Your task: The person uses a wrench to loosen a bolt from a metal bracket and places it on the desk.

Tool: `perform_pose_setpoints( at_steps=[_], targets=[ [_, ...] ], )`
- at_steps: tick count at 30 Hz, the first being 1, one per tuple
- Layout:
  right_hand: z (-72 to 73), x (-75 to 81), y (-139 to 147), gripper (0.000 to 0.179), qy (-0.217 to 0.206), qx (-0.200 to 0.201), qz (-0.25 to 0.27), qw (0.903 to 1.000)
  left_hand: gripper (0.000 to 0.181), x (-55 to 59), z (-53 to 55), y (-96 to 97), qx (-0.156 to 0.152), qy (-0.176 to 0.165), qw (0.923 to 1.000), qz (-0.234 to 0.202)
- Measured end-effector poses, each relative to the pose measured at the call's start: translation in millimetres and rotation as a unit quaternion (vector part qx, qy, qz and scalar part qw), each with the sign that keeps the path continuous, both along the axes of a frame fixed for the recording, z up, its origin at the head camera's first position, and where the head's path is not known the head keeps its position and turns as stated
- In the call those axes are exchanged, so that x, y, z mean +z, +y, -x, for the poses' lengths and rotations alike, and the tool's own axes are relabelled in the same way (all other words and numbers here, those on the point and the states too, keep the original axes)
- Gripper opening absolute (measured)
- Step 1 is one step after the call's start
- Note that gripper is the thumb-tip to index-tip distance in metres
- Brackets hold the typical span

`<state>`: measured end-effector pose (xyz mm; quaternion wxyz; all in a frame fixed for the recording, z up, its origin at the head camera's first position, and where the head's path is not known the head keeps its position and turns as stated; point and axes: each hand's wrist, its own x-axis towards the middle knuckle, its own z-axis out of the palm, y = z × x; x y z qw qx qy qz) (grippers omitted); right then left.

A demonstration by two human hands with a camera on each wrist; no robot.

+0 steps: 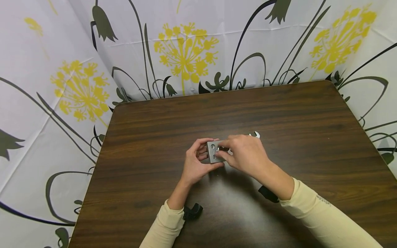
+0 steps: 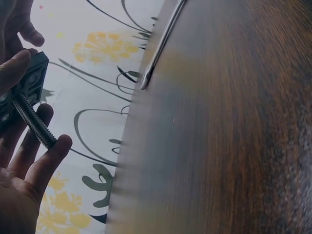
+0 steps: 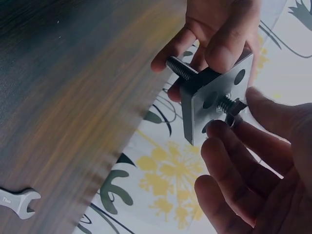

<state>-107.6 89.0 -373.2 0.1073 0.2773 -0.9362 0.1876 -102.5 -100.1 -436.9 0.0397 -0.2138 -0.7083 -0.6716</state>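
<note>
My left hand [image 1: 196,169] grips a grey metal plate [image 1: 210,153] by its edges, thumb on one side and fingers on the other. Several round holes pierce the plate. A hex-head bolt [image 3: 236,107] runs through it, its head standing a short way off the face. On the opposite side the threaded shank [image 2: 34,122] sticks out, beside the left fingers. My right hand [image 1: 248,153] pinches the bolt's head between thumb and fingertips, the other fingers loosely bent in the right wrist view.
An open-end wrench [image 3: 19,201] lies on the dark wooden table [image 1: 155,137], just beyond the right hand in the head view. A white curtain [image 1: 130,51] with yellow and grey flowers hangs along the table's back and sides. Black straps [image 1: 193,211] sit at the wrists.
</note>
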Motion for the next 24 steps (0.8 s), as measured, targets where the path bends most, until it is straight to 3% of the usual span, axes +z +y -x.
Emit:
perform_pose_setpoints(
  at_steps=[7, 15, 19, 24],
  targets=[
    [-1.5, 0.7, 0.3, 0.024, 0.001, 0.032, 0.01, 0.9994, 0.07, -0.4, -0.4, -0.7, -0.001, 0.003, 1.0, 0.004],
    [0.1, -0.2, -1.6, 0.028, -0.002, -0.001, 0.013, 0.9999, 0.068, -0.7, -0.5, -1.2, -0.002, 0.004, 1.0, -0.001],
    [-0.2, -0.2, -1.5, 0.019, -0.011, 0.021, 0.013, 0.9996, 0.069, -1.2, -0.6, -1.7, -0.003, 0.0, 1.0, -0.003],
    [-0.8, -0.1, -1.9, 0.023, -0.005, 0.04, 0.001, 0.9992, 0.069, -1.9, -0.9, -2.8, -0.005, -0.004, 1.0, -0.004]
  ],
)
